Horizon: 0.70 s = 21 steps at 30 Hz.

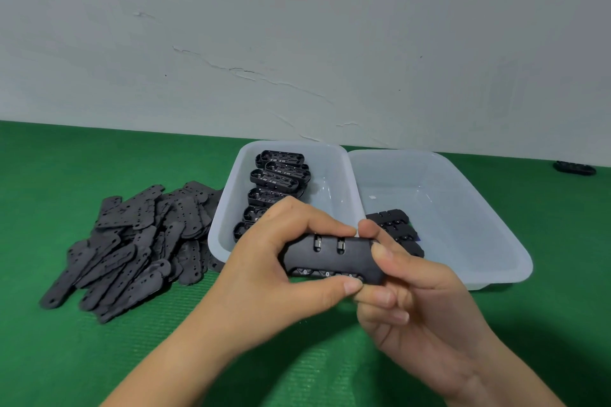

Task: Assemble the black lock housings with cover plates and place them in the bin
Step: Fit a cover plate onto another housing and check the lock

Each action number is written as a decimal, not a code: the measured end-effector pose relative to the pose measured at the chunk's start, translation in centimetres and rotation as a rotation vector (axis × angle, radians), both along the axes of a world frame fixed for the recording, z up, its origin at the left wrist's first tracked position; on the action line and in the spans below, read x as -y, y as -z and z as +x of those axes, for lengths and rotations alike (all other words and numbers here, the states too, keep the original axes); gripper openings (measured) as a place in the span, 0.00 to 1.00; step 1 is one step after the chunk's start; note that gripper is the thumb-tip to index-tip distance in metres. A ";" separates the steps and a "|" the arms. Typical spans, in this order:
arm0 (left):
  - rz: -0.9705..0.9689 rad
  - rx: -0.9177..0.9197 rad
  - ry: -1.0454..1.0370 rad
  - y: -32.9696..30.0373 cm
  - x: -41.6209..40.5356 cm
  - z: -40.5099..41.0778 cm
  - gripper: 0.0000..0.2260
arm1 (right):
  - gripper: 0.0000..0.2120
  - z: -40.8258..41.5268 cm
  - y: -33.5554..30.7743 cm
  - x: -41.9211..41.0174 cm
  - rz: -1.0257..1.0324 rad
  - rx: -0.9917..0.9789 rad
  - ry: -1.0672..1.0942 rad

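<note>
gripping a lock at frame centre, left hand and right hand curled round its ends. looks light, stiff, smooth; best pinched by edges. bin right, plates left.

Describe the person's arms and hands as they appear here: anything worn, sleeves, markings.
Both the left hand and the right hand are bare: no gloves, and no rings, watch or wristbands show. The forearms are uncovered as far as the frame's bottom edge, with no sleeve in view. The fingers have short, unpainted nails. No markings are visible.
</note>
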<state>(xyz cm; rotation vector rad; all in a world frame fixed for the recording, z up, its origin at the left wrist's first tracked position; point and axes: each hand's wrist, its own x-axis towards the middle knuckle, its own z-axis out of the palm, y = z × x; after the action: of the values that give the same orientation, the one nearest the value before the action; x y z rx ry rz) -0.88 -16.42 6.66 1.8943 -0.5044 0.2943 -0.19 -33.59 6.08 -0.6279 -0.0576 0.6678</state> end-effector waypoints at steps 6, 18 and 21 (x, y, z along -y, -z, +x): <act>-0.042 -0.023 -0.043 0.2 0.3 0.1 0.18 | 0.20 -0.2 -0.2 -0.4 0.025 -0.004 0.021; -0.026 -0.027 -0.031 0.4 0.2 0.3 0.17 | 0.18 -0.3 -0.3 -0.5 0.078 -0.017 0.013; -0.005 -0.033 -0.010 0.5 0.1 0.3 0.18 | 0.19 -0.2 -0.2 -0.4 0.067 -0.028 0.014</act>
<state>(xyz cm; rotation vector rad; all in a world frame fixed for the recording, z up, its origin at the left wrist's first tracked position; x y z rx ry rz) -0.59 -16.53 6.21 1.8945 -0.4720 0.2699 -0.39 -33.22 6.29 -0.5543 -0.0488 0.6581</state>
